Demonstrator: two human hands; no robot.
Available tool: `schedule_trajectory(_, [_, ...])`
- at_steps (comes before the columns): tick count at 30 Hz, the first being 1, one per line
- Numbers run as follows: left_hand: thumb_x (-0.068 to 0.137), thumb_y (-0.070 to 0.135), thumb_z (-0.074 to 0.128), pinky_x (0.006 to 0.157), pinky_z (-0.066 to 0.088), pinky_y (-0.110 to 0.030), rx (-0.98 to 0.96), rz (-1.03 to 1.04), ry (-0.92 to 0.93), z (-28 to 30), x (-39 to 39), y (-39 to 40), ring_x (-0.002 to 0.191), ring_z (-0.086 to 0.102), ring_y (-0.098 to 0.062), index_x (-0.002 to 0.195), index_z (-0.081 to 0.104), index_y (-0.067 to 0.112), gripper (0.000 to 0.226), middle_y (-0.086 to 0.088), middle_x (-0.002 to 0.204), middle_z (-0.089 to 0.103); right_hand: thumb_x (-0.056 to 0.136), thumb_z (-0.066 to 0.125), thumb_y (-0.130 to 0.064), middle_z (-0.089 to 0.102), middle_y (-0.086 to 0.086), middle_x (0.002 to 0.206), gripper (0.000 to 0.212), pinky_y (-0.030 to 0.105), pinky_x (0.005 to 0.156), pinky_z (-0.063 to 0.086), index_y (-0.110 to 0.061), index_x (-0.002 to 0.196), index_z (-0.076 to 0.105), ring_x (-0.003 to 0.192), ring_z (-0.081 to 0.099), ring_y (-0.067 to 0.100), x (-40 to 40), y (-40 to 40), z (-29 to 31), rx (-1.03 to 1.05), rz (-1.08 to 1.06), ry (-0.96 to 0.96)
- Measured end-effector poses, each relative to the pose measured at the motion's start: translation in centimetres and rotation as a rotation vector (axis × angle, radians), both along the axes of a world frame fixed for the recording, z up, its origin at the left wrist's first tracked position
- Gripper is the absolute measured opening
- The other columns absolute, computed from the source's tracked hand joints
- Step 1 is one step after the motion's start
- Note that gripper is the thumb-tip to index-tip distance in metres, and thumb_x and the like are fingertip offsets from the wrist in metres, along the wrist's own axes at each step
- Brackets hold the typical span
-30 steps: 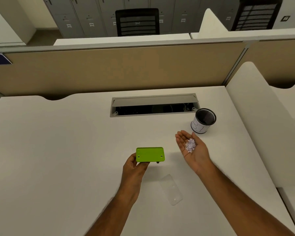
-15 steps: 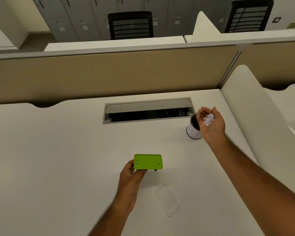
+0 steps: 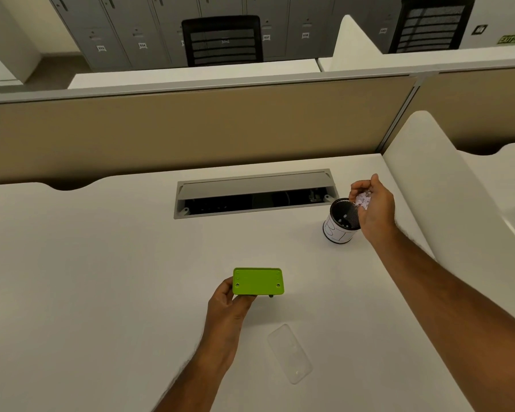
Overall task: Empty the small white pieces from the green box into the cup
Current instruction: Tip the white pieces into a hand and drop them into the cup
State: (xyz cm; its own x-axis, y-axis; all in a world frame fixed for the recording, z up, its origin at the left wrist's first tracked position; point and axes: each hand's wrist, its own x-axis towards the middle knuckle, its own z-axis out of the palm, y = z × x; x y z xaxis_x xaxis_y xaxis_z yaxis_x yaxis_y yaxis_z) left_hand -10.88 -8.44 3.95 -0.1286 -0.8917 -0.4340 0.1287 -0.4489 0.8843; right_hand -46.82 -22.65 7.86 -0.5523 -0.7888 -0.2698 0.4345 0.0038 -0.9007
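An open-plan office: grey lockers [image 3: 137, 34] line the far wall, two black mesh-backed chairs [image 3: 222, 40] stand behind a tan partition panel [image 3: 191, 126], and a white counter [image 3: 87, 278] fills the foreground. A grey cable hatch [image 3: 254, 191] with its flap raised is set into the counter near the far edge, slightly right of centre.

The small cup with a white side and a dark interior [image 3: 341, 221] stands upright near the far right corner of the counter, just right of the hatch. A few pale specks show inside it.

The right hand [image 3: 375, 206] is directly above and partly in front of the cup's right rim, tilted with the palm turned toward the cup. Its fingers [image 3: 359, 185] are curled loosely inward, cupping a heap of small white pieces [image 3: 363, 200] in the palm over the cup's opening. Whether any piece is falling cannot be told.

The left hand [image 3: 229, 304] is near the middle of the counter, closer to the near edge. Its fingers and thumb pinch the left end of a flat rectangular bright green plastic box [image 3: 257, 281], held level above the surface with a closed, flat face upward, small holes showing at the corners. The box is well apart from the cup.

A clear, flat rectangular plastic lid [image 3: 290, 352] lies on the counter toward the near edge, right of the left forearm, touching neither hand.
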Motion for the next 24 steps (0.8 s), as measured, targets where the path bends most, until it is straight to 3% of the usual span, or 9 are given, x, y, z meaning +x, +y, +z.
schedule_trajectory(7, [0.053, 0.073, 0.095, 0.111, 0.053, -0.039, 0.0, -0.002, 0.007, 0.0, 0.2, 0.2, 0.122, 0.076, -0.018, 0.12, 0.078, 0.04, 0.077, 0.004, 0.125, 0.082, 0.111, 0.036, -0.041, 0.075, 0.017, 0.095, 0.058, 0.04, 0.095, 0.056, 0.0, 0.1, 0.075, 0.089, 0.072, 0.025, 0.2, 0.5, -0.1, 0.018, 0.084, 0.203])
schedule_trajectory(10, [0.052, 0.075, 0.095, 0.109, 0.053, -0.037, 0.0, -0.007, 0.006, 0.1, 0.1, 0.3, 0.121, 0.077, -0.015, 0.119, 0.078, 0.042, 0.076, 0.005, 0.124, 0.083, 0.11, 0.03, -0.051, 0.075, 0.024, 0.115, 0.07, 0.047, 0.112, 0.05, 0.005, 0.114, 0.073, 0.11, 0.072, 0.034, 0.3, 0.8, -0.1, 0.025, 0.137, 0.25])
schedule_trajectory(12, [0.052, 0.074, 0.095, 0.109, 0.053, -0.036, 0.004, 0.002, 0.01, 0.2, 0.1, 0.3, 0.122, 0.076, -0.017, 0.12, 0.078, 0.041, 0.077, 0.005, 0.124, 0.082, 0.108, 0.024, -0.057, 0.074, 0.02, 0.124, 0.077, 0.049, 0.12, 0.043, 0.001, 0.122, 0.072, 0.123, 0.069, 0.031, 0.4, 1.0, 0.0, 0.017, 0.178, 0.266])
schedule_trajectory(16, [0.054, 0.072, 0.096, 0.104, 0.054, -0.033, 0.013, 0.014, 0.012, 0.5, 0.2, 0.5, 0.119, 0.077, -0.014, 0.119, 0.078, 0.043, 0.074, 0.006, 0.124, 0.083, 0.1, 0.018, -0.071, 0.07, 0.006, 0.139, 0.083, 0.048, 0.13, 0.023, -0.015, 0.129, 0.072, 0.142, 0.054, 0.019, 0.5, 1.6, 0.3, -0.004, 0.259, 0.293])
schedule_trajectory(19, [0.07, 0.055, 0.095, 0.104, 0.054, -0.032, 0.026, 0.015, -0.005, 0.6, 0.3, 0.5, 0.119, 0.078, -0.013, 0.118, 0.078, 0.042, 0.053, 0.005, 0.123, 0.083, 0.095, 0.014, -0.077, 0.06, -0.003, 0.152, 0.088, 0.05, 0.132, 0.006, -0.022, 0.138, 0.068, 0.153, 0.037, 0.014, 0.5, 1.8, 0.7, 0.034, 0.3, 0.308])
schedule_trajectory(24, [0.071, 0.047, 0.089, 0.106, 0.054, -0.032, 0.044, 0.029, -0.002, 0.7, 0.3, 0.7, 0.122, 0.076, -0.016, 0.121, 0.078, 0.039, 0.051, 0.004, 0.125, 0.082, 0.097, 0.004, -0.075, 0.038, -0.008, 0.167, 0.091, 0.051, 0.129, -0.009, -0.023, 0.142, 0.064, 0.16, 0.014, 0.01, 0.7, 1.9, 1.3, 0.06, 0.37, 0.342])
